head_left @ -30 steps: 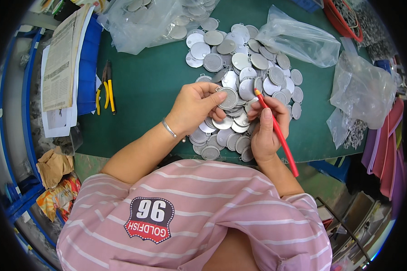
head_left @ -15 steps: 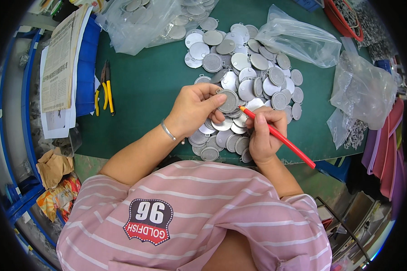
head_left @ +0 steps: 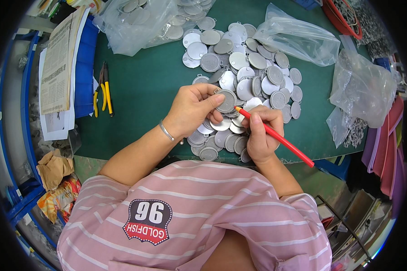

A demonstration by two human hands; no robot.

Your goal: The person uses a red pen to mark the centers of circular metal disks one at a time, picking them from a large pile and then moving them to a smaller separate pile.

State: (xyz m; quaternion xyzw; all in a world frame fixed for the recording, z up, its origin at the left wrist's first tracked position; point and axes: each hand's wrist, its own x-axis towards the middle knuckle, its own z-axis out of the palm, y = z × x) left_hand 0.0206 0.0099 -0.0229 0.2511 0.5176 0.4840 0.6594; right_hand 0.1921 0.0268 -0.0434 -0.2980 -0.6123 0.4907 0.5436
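Note:
My left hand (head_left: 195,109) pinches a round grey metal disc (head_left: 226,101) between thumb and fingers, its patterned face turned up. My right hand (head_left: 263,135) grips a red pencil-like tool (head_left: 288,145) with a pale, pointed tip. That tip is at the disc's lower right edge; whether it touches cannot be made out. Beneath and beyond both hands spreads a heap of similar silver-grey discs (head_left: 210,62), several with small loops on their rims. Some lie plain side up, others patterned side up.
The discs lie on a green tabletop (head_left: 140,81). Yellow-handled pliers (head_left: 106,95) and a blue tray (head_left: 85,72) with papers (head_left: 61,67) are on the left. Clear plastic bags (head_left: 298,38) lie at the back and right, near a red basket (head_left: 343,20).
The pencil-like tool's tip has shifted slightly left and down along the disc's edge, with my right hand. My left hand keeps its hold on the disc, barely moved.

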